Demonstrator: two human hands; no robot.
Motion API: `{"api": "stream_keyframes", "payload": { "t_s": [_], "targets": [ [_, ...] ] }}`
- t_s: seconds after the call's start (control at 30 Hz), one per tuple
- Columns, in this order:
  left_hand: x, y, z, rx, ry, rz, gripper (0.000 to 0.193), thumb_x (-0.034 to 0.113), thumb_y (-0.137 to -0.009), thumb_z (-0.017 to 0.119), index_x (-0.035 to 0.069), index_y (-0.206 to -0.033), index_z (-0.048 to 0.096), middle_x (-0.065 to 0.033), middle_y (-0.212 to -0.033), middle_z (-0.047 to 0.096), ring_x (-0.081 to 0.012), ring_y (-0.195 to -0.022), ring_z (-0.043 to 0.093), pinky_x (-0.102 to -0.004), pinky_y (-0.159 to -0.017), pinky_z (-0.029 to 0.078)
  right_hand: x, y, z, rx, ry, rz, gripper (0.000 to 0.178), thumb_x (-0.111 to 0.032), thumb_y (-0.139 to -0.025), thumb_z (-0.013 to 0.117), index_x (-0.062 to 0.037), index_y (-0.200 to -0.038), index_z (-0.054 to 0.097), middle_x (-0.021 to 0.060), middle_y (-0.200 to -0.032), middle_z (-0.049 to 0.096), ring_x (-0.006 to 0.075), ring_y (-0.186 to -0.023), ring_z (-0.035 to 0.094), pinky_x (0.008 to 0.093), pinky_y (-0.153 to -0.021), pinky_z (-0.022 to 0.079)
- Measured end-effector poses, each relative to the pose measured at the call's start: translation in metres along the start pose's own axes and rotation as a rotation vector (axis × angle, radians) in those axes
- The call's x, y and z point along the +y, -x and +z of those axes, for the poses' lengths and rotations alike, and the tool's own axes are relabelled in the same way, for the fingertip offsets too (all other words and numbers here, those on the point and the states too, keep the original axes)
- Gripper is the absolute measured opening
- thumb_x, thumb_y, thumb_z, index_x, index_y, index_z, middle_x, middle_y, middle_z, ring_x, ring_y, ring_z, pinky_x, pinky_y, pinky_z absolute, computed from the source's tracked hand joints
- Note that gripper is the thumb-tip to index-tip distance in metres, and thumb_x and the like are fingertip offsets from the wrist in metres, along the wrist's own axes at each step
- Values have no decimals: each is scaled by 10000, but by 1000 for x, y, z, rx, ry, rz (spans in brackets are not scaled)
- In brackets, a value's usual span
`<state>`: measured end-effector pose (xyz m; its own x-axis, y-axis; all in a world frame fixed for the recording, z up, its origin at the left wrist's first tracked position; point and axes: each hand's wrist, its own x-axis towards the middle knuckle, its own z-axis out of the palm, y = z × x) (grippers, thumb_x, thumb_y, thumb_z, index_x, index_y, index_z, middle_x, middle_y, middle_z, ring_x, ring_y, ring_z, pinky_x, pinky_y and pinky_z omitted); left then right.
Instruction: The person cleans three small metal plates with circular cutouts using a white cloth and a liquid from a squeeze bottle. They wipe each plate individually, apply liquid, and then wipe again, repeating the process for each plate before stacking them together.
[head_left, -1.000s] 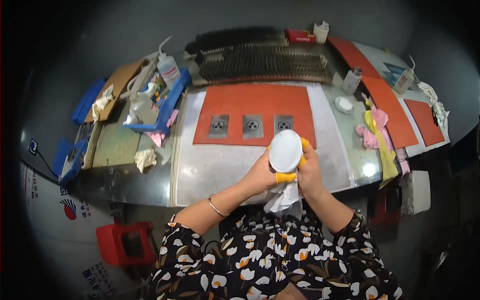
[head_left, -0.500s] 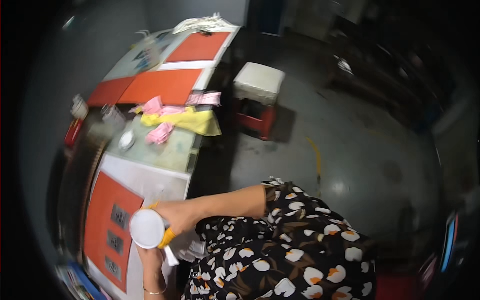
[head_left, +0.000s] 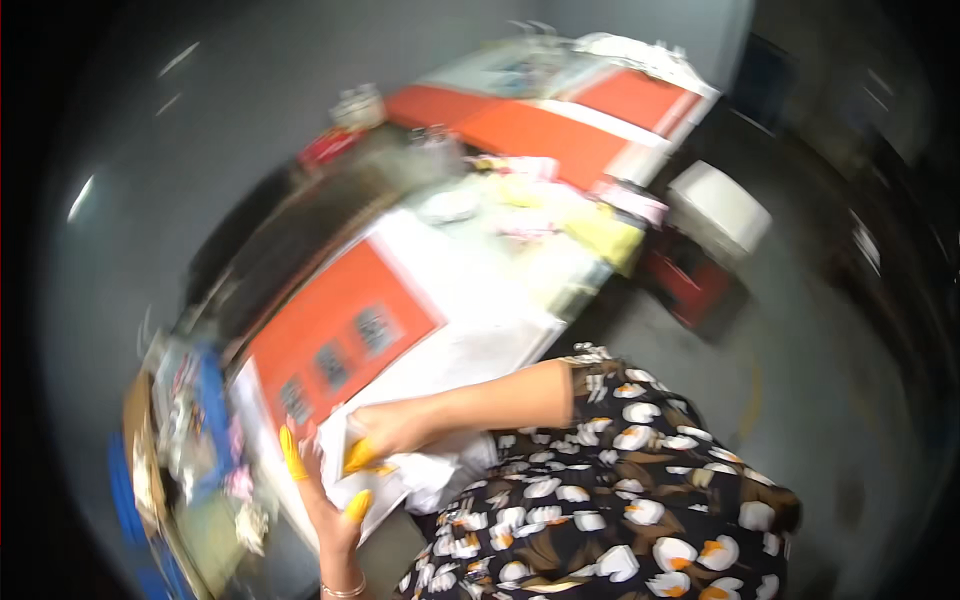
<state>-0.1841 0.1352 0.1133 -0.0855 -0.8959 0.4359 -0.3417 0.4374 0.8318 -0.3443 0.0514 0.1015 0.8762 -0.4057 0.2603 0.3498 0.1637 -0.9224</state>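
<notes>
My left hand [head_left: 325, 505] is open, its fingers spread, with yellow covers on some fingertips and a thin bracelet at the wrist. It is beside the lower edge of an orange sheet [head_left: 290, 330] that carries several grey printed squares. To its right, my right hand [head_left: 392, 428] points down with curled fingers, one in a yellow cover. Its fingers close on something white, too blurred to make out. Crumpled white material [head_left: 435, 472] lies just under and beside this hand.
White board [head_left: 490, 335] extends past the orange sheet. Beyond lie yellow cloth [head_left: 600, 230], pink cloths and more orange sheets [head_left: 540, 135]. A stool with a white top [head_left: 725, 205] stands right of the table. At left sits a blue container [head_left: 205, 420] of small items.
The view has swung, so the table appears turned and shifted right. The white round-topped container between my hands is no longer recognisable. My left hand has come away with fingers spread.
</notes>
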Motion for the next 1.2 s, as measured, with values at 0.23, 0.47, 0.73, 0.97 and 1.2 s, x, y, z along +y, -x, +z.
{"api": "stream_keyframes", "payload": {
  "t_s": [0.23, 0.47, 0.73, 0.97, 1.2],
  "targets": [
    [7, 56, -113, -77, -752, 340, 800, 477, -668, 723, 28, -1255, 418, -231, -1213, 429, -361, -994, 528, -428, -815, 453, 19, -109, 67, -627, 53, 337, 232, -218, -846, 560, -6, -923, 613, 26, -765, 585, 100, -727, 528, 261, -635, 426],
    [-27, 39, -137, 599, -129, -186, 672, 541, -901, 386, -17, -1270, 329, -137, -1072, 486, -217, -944, 514, -336, -842, 404, 22, -196, 89, -193, 1265, -534, 341, -123, -692, 626, 31, -975, 513, 166, -674, 584, 324, -645, 597, 410, -547, 462],
    [-71, 27, -197, 459, 6, -158, 594, 447, -923, 439, -17, -1285, 360, -106, -1125, 494, -197, -1047, 493, -315, -925, 368, 48, -253, 70, -229, 371, -186, 300, -165, -847, 609, -42, -1114, 549, 71, -1033, 610, 195, -913, 603, 295, -809, 476],
    [-143, -37, -258, 958, -567, -228, 899, 335, -652, 774, -62, -1306, 303, -213, -1212, 455, -310, -1141, 457, -374, -962, 365, 43, -341, 6, 87, -595, -90, 272, -162, -905, 485, -99, -1170, 478, 92, -990, 603, 186, -852, 624, 320, -705, 548],
    [-169, -51, -261, 956, -482, -327, 665, 217, -619, 777, -48, -1123, 432, -201, -1074, 543, -317, -1004, 545, -370, -862, 430, 55, -379, 3, 56, -522, -71, 294, -162, -908, 447, -95, -1192, 479, 96, -1043, 592, 202, -888, 621, 341, -712, 551]
  ]
}}
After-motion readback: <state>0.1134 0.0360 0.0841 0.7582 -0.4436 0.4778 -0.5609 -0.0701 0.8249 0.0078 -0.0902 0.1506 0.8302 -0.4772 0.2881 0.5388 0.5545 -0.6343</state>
